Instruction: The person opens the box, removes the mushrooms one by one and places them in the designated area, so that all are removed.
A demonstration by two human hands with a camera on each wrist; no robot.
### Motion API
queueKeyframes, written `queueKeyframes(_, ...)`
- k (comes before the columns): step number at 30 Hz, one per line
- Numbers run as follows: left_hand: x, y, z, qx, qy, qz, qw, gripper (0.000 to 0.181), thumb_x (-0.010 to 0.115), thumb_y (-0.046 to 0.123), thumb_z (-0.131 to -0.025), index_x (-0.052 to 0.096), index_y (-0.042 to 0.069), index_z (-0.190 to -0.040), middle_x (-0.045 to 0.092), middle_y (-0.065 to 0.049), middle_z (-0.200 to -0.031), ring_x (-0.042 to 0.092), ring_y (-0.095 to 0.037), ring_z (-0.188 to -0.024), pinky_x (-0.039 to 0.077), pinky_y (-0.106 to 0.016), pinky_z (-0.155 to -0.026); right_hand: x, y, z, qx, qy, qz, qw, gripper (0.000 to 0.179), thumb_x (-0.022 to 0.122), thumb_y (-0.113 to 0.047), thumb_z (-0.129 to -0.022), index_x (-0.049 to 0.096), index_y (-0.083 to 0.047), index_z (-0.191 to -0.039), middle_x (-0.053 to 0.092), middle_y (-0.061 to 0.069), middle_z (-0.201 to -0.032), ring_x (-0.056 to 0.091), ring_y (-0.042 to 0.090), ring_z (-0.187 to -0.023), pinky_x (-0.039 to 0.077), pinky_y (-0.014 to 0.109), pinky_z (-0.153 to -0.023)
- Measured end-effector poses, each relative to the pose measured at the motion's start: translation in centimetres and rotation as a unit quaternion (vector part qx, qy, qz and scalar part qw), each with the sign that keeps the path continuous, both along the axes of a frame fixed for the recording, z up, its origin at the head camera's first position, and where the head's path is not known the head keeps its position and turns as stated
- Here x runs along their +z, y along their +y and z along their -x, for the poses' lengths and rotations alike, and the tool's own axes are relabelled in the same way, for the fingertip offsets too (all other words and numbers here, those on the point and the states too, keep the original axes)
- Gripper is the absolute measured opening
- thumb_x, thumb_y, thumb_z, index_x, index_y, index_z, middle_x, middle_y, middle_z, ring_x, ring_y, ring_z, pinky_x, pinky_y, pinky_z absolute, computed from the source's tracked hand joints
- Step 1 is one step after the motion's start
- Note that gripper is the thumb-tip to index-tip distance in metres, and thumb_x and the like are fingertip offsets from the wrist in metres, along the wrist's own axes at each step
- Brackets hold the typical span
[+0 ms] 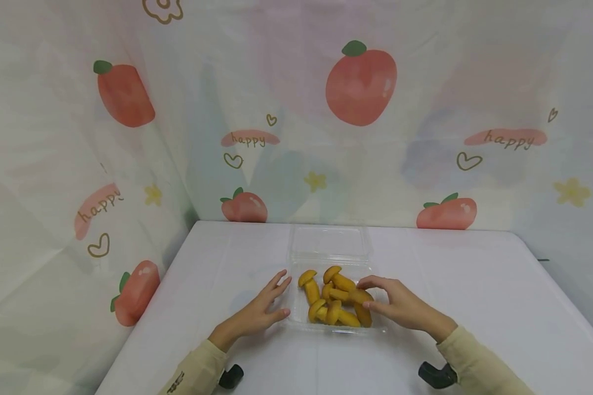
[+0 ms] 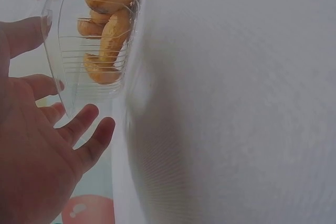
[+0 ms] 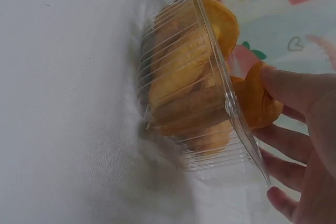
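A clear plastic clamshell box [image 1: 296, 317] stands on the table with its lid [image 1: 330, 241] folded back. Several yellow mushrooms [image 1: 345, 318] lie in it, stems and caps pointing different ways. My right hand [image 1: 406, 304] reaches over the box's right side and pinches the cap of one mushroom [image 3: 256, 103] between thumb and fingers. In the right wrist view this cap stands above the rim, its stem down inside the box. At the box's left side is my left hand [image 1: 257, 314], fingers spread and relaxed. The left wrist view has its thumb [image 2: 26, 36] right at the rim.
The white table [image 1: 440, 263] reaches back to a fabric backdrop [image 1: 296, 82] printed with peaches, hearts and the word "happy". Another printed panel [image 1: 54, 164] stands along the left. Black bands [image 1: 437, 375] show under both sleeves.
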State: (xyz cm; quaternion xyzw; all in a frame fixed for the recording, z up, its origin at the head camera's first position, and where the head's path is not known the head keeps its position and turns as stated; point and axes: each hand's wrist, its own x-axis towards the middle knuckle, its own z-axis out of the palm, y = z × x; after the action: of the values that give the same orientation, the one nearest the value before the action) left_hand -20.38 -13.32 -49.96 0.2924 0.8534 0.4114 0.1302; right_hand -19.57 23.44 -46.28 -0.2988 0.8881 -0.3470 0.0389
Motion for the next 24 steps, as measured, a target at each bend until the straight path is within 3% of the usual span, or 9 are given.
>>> queueKeyframes(6,0.2,0.1,-0.1,0.001,0.001,0.002,1.0000,0.071,0.058,0.025,-0.103,0.022,0.005,-0.161,0.002,-0.013,-0.172,0.029,-0.041,-0.153,0.031,-0.063,-0.119,0.2,0.0,-0.3,-0.012,0.006,0.007,0.9999,0.050,0.067,-0.027,-0.098,0.056,-0.003,-0.141,0.067,0.011,-0.133,0.065,0.025,-0.113,0.050,0.060,-0.100)
queueKeyframes(11,0.2,0.1,-0.1,0.001,0.006,0.003,1.0000,0.071,0.058,0.024,-0.103,0.022,0.005,-0.161,0.003,-0.014,-0.172,0.029,-0.041,-0.152,0.031,-0.063,-0.118,0.5,0.0,-0.4,-0.021,0.016,0.023,0.9994,0.046,0.063,-0.021,-0.101,0.054,-0.006,-0.143,0.065,0.011,-0.135,0.062,0.020,-0.112,0.053,0.054,-0.098)
queueKeyframes(14,0.2,0.0,-0.1,-0.001,0.006,0.003,1.0000,0.071,0.059,0.024,-0.103,0.023,0.004,-0.161,0.003,-0.014,-0.172,0.030,-0.041,-0.152,0.032,-0.063,-0.118,0.8,0.0,-0.4,-0.021,0.008,0.039,0.9990,0.042,0.060,-0.020,-0.102,0.055,-0.007,-0.141,0.064,0.010,-0.135,0.061,0.018,-0.116,0.053,0.050,-0.100)
queueKeyframes(20,0.0,0.0,0.0,0.000,0.009,0.003,1.0000,0.071,0.059,0.025,-0.103,0.023,0.005,-0.161,0.004,-0.015,-0.172,0.030,-0.041,-0.152,0.032,-0.063,-0.118,1.3,0.3,0.0,-0.023,-0.019,0.096,0.9949,0.039,0.055,-0.015,-0.105,0.051,0.000,-0.141,0.063,0.019,-0.138,0.062,0.016,-0.121,0.055,0.028,-0.099)
queueKeyframes(24,-0.1,0.0,0.0,0.000,0.009,0.006,0.9999,0.071,0.059,0.025,-0.103,0.023,0.006,-0.161,0.004,-0.014,-0.172,0.029,-0.041,-0.153,0.031,-0.063,-0.119,1.5,0.7,0.2,-0.018,-0.047,0.143,0.9884,0.040,0.049,-0.012,-0.107,0.045,0.003,-0.143,0.057,0.028,-0.142,0.059,0.000,-0.124,0.054,0.028,-0.101)
